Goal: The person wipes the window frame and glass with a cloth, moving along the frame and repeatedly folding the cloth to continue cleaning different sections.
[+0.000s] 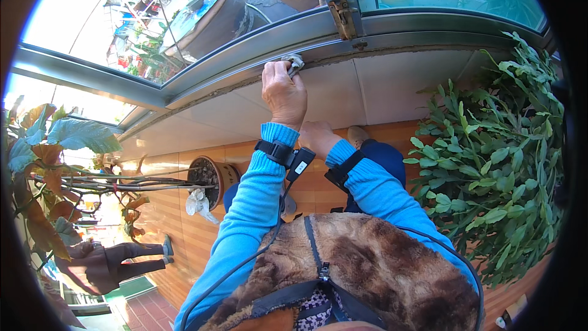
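My left hand (284, 94) pinches a crumpled greyish rag or paper (295, 62) between thumb and fingers. It presses the wad to the lower metal rail of a window frame (257, 66), just above the tiled wall. Below and to the right is my right hand (317, 137), near the wall, with its fingers curled and partly hidden behind my left wrist. Whether it holds anything is not visible. A worn brass-coloured latch (343, 18) sits on the frame to the right of the rag.
A bushy green potted plant (491, 161) crowds the right side. On the left stands a tall plant in a brown pot (225, 177), with a crumpled white plastic bag or paper (200, 204) at its rim. A person (105, 264) is farther off on the wooden floor (202, 239).
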The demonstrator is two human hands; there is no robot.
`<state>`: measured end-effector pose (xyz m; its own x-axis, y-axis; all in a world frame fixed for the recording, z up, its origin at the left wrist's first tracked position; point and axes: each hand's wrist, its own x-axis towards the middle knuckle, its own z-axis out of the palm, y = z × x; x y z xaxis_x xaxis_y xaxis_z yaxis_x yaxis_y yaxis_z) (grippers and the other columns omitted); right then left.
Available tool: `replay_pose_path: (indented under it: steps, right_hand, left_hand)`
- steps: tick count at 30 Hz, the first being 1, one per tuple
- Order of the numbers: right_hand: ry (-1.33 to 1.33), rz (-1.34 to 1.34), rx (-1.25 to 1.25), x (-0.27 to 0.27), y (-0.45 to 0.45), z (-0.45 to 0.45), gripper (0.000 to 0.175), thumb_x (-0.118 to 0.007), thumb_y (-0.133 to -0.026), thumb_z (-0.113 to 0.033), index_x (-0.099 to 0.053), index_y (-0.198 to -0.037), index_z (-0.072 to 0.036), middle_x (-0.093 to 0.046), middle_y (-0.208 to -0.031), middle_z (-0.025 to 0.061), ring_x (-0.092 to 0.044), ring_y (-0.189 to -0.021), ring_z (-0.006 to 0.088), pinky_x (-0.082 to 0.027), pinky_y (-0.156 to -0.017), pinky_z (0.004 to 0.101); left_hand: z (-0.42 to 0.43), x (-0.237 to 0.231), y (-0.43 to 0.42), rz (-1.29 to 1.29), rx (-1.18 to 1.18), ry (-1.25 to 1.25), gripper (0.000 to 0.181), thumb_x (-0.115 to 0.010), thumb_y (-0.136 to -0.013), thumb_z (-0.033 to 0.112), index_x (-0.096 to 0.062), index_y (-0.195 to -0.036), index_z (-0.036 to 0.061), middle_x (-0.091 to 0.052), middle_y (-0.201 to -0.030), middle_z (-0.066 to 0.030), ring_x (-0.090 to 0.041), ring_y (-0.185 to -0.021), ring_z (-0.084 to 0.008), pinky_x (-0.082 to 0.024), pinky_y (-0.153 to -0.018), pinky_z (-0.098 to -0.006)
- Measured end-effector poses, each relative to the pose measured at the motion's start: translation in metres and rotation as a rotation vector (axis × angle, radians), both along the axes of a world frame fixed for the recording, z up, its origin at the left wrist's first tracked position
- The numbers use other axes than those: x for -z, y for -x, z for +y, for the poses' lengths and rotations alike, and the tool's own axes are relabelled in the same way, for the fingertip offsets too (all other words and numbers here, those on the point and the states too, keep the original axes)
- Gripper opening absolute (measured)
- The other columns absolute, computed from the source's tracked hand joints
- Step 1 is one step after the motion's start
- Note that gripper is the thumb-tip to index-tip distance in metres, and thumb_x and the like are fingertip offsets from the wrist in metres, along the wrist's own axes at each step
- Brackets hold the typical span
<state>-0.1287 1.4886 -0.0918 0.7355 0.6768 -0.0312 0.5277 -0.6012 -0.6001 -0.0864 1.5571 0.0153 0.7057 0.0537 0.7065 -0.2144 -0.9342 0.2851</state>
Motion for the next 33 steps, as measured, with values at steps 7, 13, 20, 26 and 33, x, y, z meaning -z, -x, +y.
replay_pose_path:
  steps: [7,13,20,26,33]
  right_hand:
    - [0.084,0.004,-0.024,-0.008,0.002,0.001,0.028,-0.075,-0.085,-0.024,-0.071,-0.105,-0.005,-0.077,-0.103,0.015,-0.075,-0.098,0.0318,-0.059,-0.08,0.0449]
    - [0.109,0.008,-0.025,-0.02,0.004,-0.003,0.035,-0.082,-0.08,-0.023,-0.07,-0.107,-0.004,-0.077,-0.102,0.0147,-0.075,-0.098,0.0315,-0.058,-0.081,0.0442]
    - [0.051,-0.02,0.031,0.002,0.001,0.0,0.042,-0.086,-0.078,-0.027,-0.07,-0.108,-0.003,-0.077,-0.101,0.017,-0.075,-0.097,0.0328,-0.058,-0.082,0.0455]
    - [-0.319,-0.292,0.157,0.049,-0.008,0.013,0.023,-0.075,-0.085,-0.026,-0.073,-0.104,-0.013,-0.077,-0.102,0.0124,-0.075,-0.096,0.0335,-0.058,-0.079,0.0465]
    - [-0.152,-0.113,0.032,0.035,0.0,0.002,0.017,-0.07,-0.088,-0.025,-0.074,-0.102,-0.018,-0.077,-0.101,0.01,-0.074,-0.096,0.0338,-0.058,-0.079,0.0462]
  left_hand:
    - [0.004,0.0,-0.001,-0.04,0.094,-0.247,0.021,-0.067,-0.077,0.001,-0.066,-0.098,0.0049,-0.061,-0.099,-0.0109,-0.06,-0.097,-0.0325,-0.05,-0.083,-0.0432]
    - [0.008,-0.006,-0.001,-0.023,0.136,-0.328,0.022,-0.068,-0.078,0.002,-0.067,-0.099,0.0063,-0.061,-0.099,-0.0093,-0.06,-0.096,-0.0309,-0.049,-0.082,-0.042]
    - [0.012,-0.02,0.011,-0.022,0.221,-0.383,0.028,-0.068,-0.08,0.002,-0.07,-0.107,0.0056,-0.062,-0.102,-0.0075,-0.061,-0.096,-0.0284,-0.049,-0.081,-0.0407]
    - [-0.037,-0.017,-0.01,-0.126,0.491,-0.481,0.036,-0.067,-0.079,0.007,-0.07,-0.115,0.0054,-0.063,-0.109,-0.007,-0.06,-0.102,-0.0258,-0.049,-0.083,-0.0398]
    - [-0.044,-0.014,-0.036,-0.185,0.588,-0.551,0.035,-0.072,-0.078,0.009,-0.071,-0.114,0.009,-0.065,-0.11,-0.0048,-0.062,-0.102,-0.0236,-0.052,-0.082,-0.0374]
